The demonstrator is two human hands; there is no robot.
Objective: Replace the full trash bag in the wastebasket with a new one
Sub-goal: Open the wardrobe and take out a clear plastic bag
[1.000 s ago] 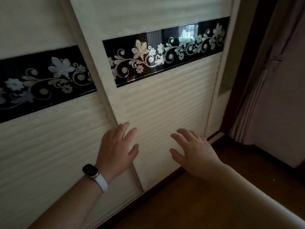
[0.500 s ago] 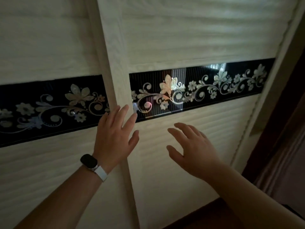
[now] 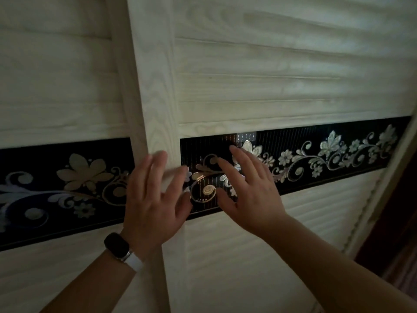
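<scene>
Head view: the left hand [image 3: 155, 199], fingers spread and grasping nothing, lies flat against the pale upright door stile [image 3: 155, 105]; the right hand [image 3: 250, 193], likewise splayed and empty, presses on the black floral band [image 3: 327, 152] of the sliding door [image 3: 270, 71] (a dark watch [image 3: 117, 245] sits on the left wrist). Neither wastebasket nor trash bag is in sight, presumably elsewhere in the room. The risk, as I judge it: flat palms may slip on the glossy band, or fingertips get pinched where the panels overlap; no writing or brand is legible.
</scene>
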